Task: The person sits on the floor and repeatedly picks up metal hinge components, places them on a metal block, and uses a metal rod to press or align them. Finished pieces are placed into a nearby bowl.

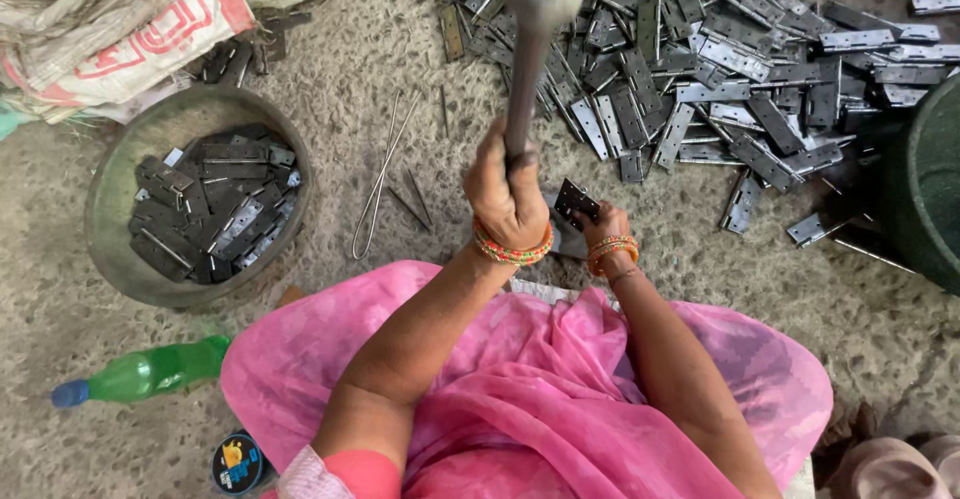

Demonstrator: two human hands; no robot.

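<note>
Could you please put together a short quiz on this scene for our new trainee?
1. True or false: the metal bowl on the floor is empty.
2. What does the right hand hold? A) a green bottle B) a dark hinge C) a bent wire
3. What does the left hand grip, and how is it placed?

Key
1. False: the bowl holds many dark hinges.
2. B
3. The handle of a hammer, raised above the hinge, with its head close to the camera.
</note>
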